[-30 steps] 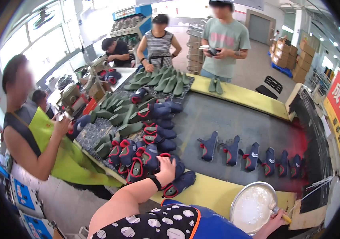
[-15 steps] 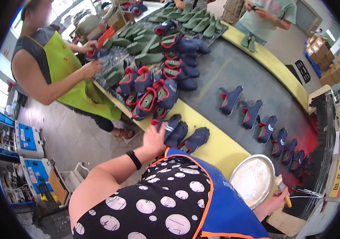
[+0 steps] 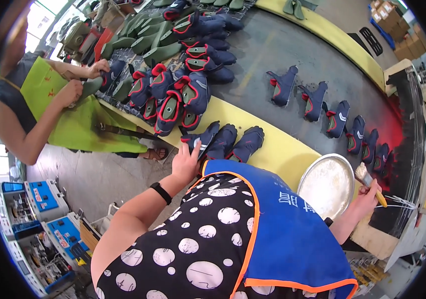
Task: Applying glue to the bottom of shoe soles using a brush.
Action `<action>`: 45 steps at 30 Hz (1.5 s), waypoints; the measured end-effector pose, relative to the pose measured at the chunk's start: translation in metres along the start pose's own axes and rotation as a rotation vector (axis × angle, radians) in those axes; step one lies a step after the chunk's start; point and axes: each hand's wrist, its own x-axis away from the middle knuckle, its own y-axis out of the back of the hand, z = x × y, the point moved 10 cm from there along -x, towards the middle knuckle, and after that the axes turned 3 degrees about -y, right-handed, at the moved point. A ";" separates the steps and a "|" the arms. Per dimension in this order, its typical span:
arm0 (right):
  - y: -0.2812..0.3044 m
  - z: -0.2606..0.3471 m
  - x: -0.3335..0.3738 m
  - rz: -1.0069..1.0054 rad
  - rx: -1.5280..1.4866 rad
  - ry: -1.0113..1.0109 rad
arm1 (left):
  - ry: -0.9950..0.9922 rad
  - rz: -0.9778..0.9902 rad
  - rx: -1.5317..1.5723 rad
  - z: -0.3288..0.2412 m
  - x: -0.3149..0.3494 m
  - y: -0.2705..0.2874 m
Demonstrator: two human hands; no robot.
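Note:
Near the table's front edge, my left hand (image 3: 186, 162) has its fingers closed on a navy shoe upper (image 3: 204, 135) with white stripes. Two more navy uppers, a middle one (image 3: 223, 140) and a right one (image 3: 248, 143), lie beside it, soles upward. My right hand (image 3: 367, 198) grips a paintbrush (image 3: 364, 175) by its yellow handle, its whitish bristles pointing up and left. Left of the brush is a round metal pan (image 3: 351, 174) coated inside with a pale substance. The brush is apart from the shoes.
Several navy uppers stand spaced on the dark conveyor belt (image 3: 253, 94), including one upper (image 3: 284, 85). A pile of red-lined uppers (image 3: 169, 107) and green shoe lasts (image 3: 145, 35) covers the far left. There, a co-worker in a lime apron (image 3: 48, 94) handles a last and an upper.
The view has turned, shifting the pile left and up. My right hand and brush sit slightly higher; my left hand stays at the striped upper. The co-worker now holds a green last too.

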 end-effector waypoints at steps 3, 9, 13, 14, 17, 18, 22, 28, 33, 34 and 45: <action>0.001 -0.004 0.007 -0.018 0.042 -0.005 | -0.082 -0.010 -0.001 0.005 -0.007 -0.012; 0.003 0.000 0.019 -0.035 0.030 -0.023 | 0.004 0.188 -0.013 0.010 -0.050 -0.007; 0.014 0.001 0.025 -0.117 0.069 -0.027 | -0.107 -0.313 0.090 -0.029 -0.122 0.107; 0.017 -0.002 0.026 -0.133 0.074 -0.027 | -0.047 -0.318 0.059 -0.027 -0.144 0.105; 0.009 -0.018 0.026 -0.076 0.003 -0.057 | 0.178 0.119 0.024 0.008 -0.194 -0.007; 0.009 -0.017 0.028 -0.090 0.011 -0.055 | 0.200 0.169 -0.030 0.005 -0.201 -0.019; 0.000 -0.006 0.050 -0.048 0.022 -0.054 | 0.420 0.155 -0.037 0.013 -0.215 -0.039; 0.053 -0.013 0.048 -0.178 0.003 -0.079 | 0.481 -0.036 0.337 0.045 -0.218 -0.036; 0.063 -0.020 0.038 -0.152 -0.016 -0.091 | 0.108 0.050 1.079 0.051 -0.174 0.048; 0.060 -0.026 0.035 -0.158 -0.036 -0.117 | -0.022 0.073 0.999 0.043 -0.157 0.068; -0.015 -0.022 0.022 0.076 -0.003 -0.032 | 0.228 0.121 0.037 0.055 -0.061 0.038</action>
